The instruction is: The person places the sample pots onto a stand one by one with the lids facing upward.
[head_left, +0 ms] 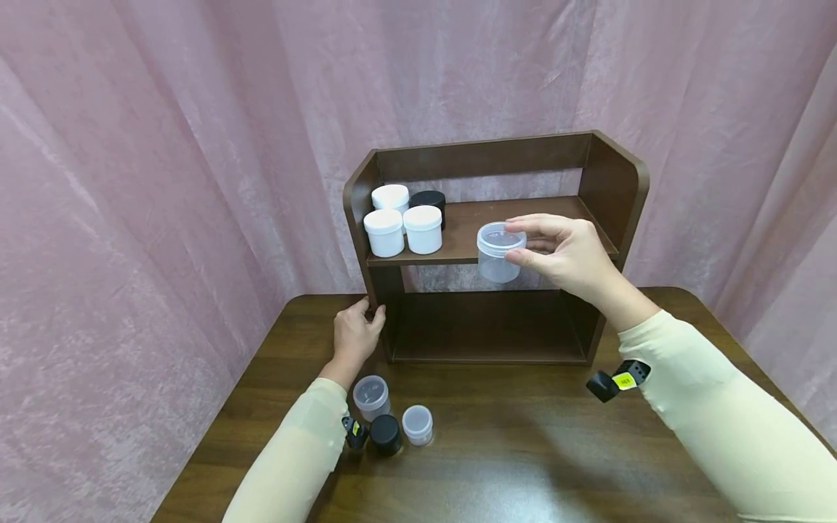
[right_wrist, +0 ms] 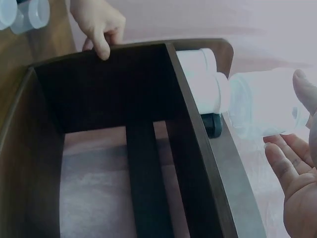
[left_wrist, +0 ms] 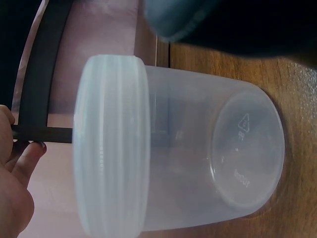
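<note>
A: Your right hand [head_left: 567,256] pinches the clear plastic jar with the clear screw lid [head_left: 498,251] by its rim, fingertips and thumb curled onto the lid. You hold it in the air just in front of the upper board of the dark brown wooden shelf unit [head_left: 611,181], not set down yet.

B: And the other side?

A: Your left hand [head_left: 355,335] grips the shelf unit's left upright near its foot, fingers wrapped round the front edge, steadying it on the dark wooden tabletop [head_left: 523,450].

B: How much looks done?

A: Four jars stand on the upper board at its left end: three white plastic jars with white lids [head_left: 400,224] and a black-lidded jar [head_left: 429,200] behind them. By my reckoning that makes the one in your hand the fifth.

B: What's left?

A: Three stand on the tabletop by your left forearm: a clear jar with a clear lid [head_left: 370,396], a small black-capped jar [head_left: 385,434] and a small clear-lidded jar [head_left: 417,424]. The lower compartment appears to hold nothing, though it is dark. I'd judge you a little past halfway.
</note>
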`<action>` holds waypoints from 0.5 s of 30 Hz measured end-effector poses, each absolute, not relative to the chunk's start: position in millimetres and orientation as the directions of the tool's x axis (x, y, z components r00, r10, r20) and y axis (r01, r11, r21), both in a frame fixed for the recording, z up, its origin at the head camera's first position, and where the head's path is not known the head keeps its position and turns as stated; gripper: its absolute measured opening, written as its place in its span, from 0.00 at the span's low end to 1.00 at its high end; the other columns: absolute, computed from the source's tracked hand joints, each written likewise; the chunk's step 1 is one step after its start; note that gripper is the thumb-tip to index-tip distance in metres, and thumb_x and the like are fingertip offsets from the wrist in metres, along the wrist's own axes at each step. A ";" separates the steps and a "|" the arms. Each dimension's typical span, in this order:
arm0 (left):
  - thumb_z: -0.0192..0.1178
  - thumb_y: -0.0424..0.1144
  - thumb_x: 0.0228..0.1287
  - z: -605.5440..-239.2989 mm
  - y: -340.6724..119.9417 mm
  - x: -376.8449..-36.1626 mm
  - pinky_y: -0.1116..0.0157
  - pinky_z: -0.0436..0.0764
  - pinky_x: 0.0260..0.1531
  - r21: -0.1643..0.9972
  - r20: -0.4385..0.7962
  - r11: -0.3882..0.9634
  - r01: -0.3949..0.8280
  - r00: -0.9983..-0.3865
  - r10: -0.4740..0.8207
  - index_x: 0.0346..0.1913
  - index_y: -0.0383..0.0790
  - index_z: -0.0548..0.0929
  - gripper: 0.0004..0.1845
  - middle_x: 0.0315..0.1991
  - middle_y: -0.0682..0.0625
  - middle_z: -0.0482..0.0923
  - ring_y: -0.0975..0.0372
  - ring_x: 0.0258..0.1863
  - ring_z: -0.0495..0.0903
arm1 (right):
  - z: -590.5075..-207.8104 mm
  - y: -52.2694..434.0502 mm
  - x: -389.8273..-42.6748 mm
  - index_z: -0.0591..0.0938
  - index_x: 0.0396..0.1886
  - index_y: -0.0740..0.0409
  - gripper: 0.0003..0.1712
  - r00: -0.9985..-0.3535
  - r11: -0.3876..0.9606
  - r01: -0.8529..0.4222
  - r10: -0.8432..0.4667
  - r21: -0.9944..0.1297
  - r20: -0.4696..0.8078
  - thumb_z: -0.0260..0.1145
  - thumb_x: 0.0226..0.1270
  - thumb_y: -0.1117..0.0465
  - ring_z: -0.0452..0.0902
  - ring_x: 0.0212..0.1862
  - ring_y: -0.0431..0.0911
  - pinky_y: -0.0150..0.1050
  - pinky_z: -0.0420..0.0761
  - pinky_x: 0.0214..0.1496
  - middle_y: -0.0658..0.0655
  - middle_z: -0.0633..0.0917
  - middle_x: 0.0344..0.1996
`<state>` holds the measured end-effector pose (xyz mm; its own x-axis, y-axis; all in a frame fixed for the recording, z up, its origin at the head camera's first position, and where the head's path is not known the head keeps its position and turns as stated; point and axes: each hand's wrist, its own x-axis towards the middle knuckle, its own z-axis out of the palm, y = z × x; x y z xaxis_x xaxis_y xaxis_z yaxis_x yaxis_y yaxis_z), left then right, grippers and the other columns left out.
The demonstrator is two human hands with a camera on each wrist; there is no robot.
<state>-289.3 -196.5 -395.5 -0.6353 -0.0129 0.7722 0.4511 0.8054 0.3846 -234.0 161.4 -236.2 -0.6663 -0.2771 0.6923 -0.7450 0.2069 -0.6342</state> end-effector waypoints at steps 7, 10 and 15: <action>0.65 0.38 0.57 -397.6 -199.4 -291.8 0.53 0.75 0.21 0.376 0.775 0.812 0.446 -0.631 -0.012 0.25 0.37 0.82 0.09 0.14 0.46 0.79 0.48 0.18 0.79 | -222.6 153.7 -258.5 0.84 0.51 0.61 0.23 -0.771 0.270 -0.637 -0.250 -0.722 0.586 0.75 0.53 0.65 0.85 0.42 0.43 0.31 0.81 0.38 0.60 0.83 0.50; 0.65 0.38 0.57 -397.5 -199.1 -291.0 0.53 0.76 0.21 0.385 0.766 0.810 0.442 -0.643 -0.013 0.26 0.36 0.83 0.08 0.14 0.47 0.79 0.48 0.19 0.80 | -220.9 151.4 -267.9 0.84 0.52 0.59 0.24 -0.798 0.299 -0.603 -0.245 -0.740 0.551 0.76 0.53 0.62 0.85 0.44 0.46 0.31 0.81 0.38 0.60 0.84 0.49; 0.65 0.38 0.57 -397.1 -197.0 -290.1 0.53 0.75 0.21 0.387 0.763 0.808 0.444 -0.646 -0.011 0.27 0.36 0.84 0.07 0.13 0.48 0.78 0.49 0.19 0.80 | -220.6 150.2 -281.7 0.84 0.51 0.61 0.24 -0.806 0.331 -0.592 -0.242 -0.735 0.540 0.75 0.54 0.59 0.84 0.46 0.48 0.31 0.81 0.40 0.62 0.85 0.46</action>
